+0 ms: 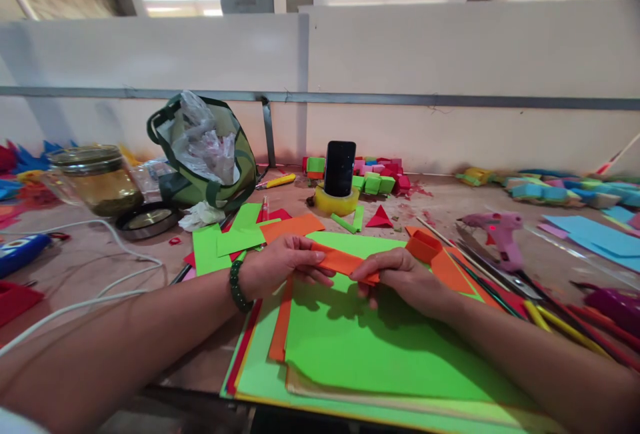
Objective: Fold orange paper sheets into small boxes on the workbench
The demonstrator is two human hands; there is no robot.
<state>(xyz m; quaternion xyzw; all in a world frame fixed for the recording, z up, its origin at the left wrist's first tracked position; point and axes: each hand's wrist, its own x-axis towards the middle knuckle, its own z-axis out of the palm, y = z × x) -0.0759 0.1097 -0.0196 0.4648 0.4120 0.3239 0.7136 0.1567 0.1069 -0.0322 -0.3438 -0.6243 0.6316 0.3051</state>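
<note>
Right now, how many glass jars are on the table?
1. The glass jar stands at the far left of the table, beside the green bag, with its lid lying in front of it. More could be hidden behind the bag. Both hands fold orange paper.

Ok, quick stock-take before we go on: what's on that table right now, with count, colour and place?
orange paper strip: one, orange, held between both hands
green sheets: a stack, bright green, under the hands
orange box: one, orange, right of the hands
phone: one, black, upright in a yellow tape roll, centre back
folded blocks: many, mixed colours, along the back wall
glue gun: one, pink, right
jar: one, glass, left
bag: one, green, back left
left hand: gripping the strip's left end, green bead bracelet on wrist
right hand: gripping the strip's right end
</note>
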